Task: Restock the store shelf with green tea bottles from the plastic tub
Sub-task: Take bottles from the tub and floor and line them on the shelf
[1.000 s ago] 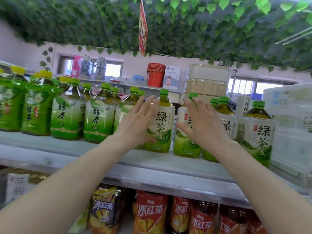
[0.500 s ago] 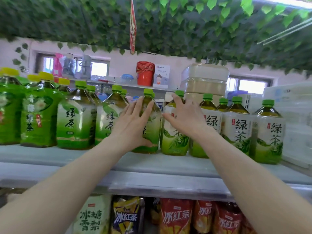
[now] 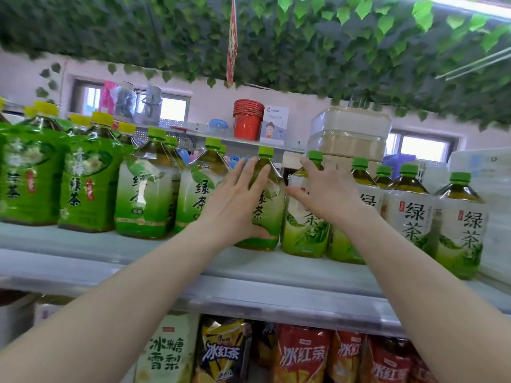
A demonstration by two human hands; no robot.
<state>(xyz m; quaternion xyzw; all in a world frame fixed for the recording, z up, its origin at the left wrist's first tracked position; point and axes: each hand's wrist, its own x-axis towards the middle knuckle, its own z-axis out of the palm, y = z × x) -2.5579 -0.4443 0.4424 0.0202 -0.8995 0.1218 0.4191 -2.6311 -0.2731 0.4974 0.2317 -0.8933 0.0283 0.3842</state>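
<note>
A row of large green tea bottles stands on the grey shelf (image 3: 249, 275). My left hand (image 3: 235, 205) lies flat with straight fingers against the front of one green tea bottle (image 3: 266, 217) in the middle of the row. My right hand (image 3: 326, 197) presses, fingers straight, on the bottle next to it (image 3: 304, 233). Further right stand three more green tea bottles with white labels (image 3: 459, 225). The plastic tub is out of view.
Left of my hands stand more green-labelled bottles, some with yellow caps (image 3: 88, 183). Red and yellow drink bottles (image 3: 301, 355) fill the shelf below. A white box (image 3: 495, 189) sits at the right end. Behind are a red bucket (image 3: 247, 120), stacked containers (image 3: 349, 134) and hanging leaves.
Both hands have stayed pressed on the two middle bottles, which have slid left and closer to the neighbouring row. The view has shifted.
</note>
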